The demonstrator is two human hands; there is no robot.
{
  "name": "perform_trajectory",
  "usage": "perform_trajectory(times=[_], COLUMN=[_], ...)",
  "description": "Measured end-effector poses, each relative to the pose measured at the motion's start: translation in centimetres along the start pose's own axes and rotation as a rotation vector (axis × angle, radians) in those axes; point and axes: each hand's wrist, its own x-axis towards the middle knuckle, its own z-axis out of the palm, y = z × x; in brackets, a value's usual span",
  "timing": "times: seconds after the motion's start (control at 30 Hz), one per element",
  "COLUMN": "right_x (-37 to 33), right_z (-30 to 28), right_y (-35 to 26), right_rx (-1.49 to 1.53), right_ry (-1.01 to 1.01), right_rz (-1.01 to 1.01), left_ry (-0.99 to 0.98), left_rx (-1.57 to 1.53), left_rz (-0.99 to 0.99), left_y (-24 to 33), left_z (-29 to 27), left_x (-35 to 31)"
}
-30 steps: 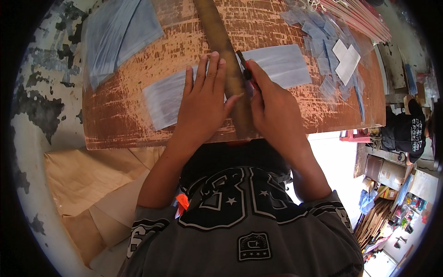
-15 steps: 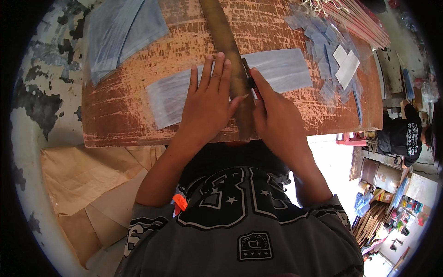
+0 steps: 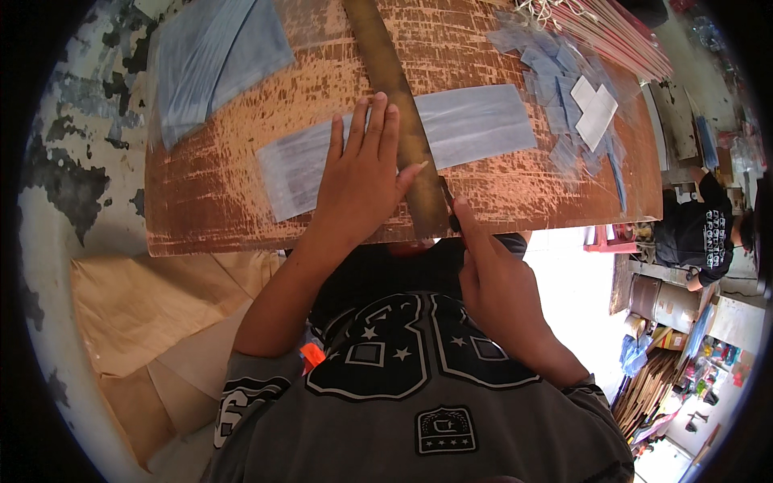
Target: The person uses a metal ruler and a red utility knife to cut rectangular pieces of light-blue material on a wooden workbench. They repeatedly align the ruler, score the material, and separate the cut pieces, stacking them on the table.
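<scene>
My left hand point(image 3: 354, 179) lies flat with its fingers stretched over a translucent bluish plastic strip point(image 3: 481, 122). Its thumb rests on a long brownish flat straightedge point(image 3: 396, 84), which crosses the strip at a slant down to the table's front edge. My right hand point(image 3: 506, 283) is closed around a utility knife point(image 3: 452, 216), its forefinger stretched along it. The knife's dark tip is beside the straightedge's near end, at the front edge of the table and below the strip. Most of its handle is hidden in my fingers.
The worn wooden table point(image 3: 322, 80) bears stacked bluish plastic sheets point(image 3: 221, 60) at far left. Plastic offcuts point(image 3: 555, 68), two white pieces point(image 3: 597, 117) and a bundle of pinkish sticks point(image 3: 616, 36) lie at right. Brown paper point(image 3: 161, 306) is below left. Another person point(image 3: 696, 229) is at far right.
My right hand has drawn the utility knife toward me along the straightedge, from the strip to the table's front edge. My left hand has stayed nearly in place.
</scene>
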Motion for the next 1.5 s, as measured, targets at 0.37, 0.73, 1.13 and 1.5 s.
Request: perform_trajectory(times=[0.37, 0.73, 1.13, 1.5], right_x=[8.9, 10.5, 6.0, 0.3], right_z=[-0.1, 0.0, 1.5, -0.8], right_y=[1.3, -0.6, 0.4, 1.5], right_rx=[0.054, 0.06, 0.037, 0.024], right_ry=[0.409, 0.274, 0.213, 0.145], right_rz=[-0.265, -0.2, -0.146, -0.17], left_ry=[-0.004, 0.017, 0.032, 0.033], left_rx=[-0.007, 0.014, 0.002, 0.021], left_rz=[-0.001, 0.01, 0.015, 0.015], left_y=[0.0, -0.1, 0.0, -0.1], left_z=[-0.1, 0.0, -0.1, 0.1], left_x=[0.2, -0.1, -0.1, 0.0])
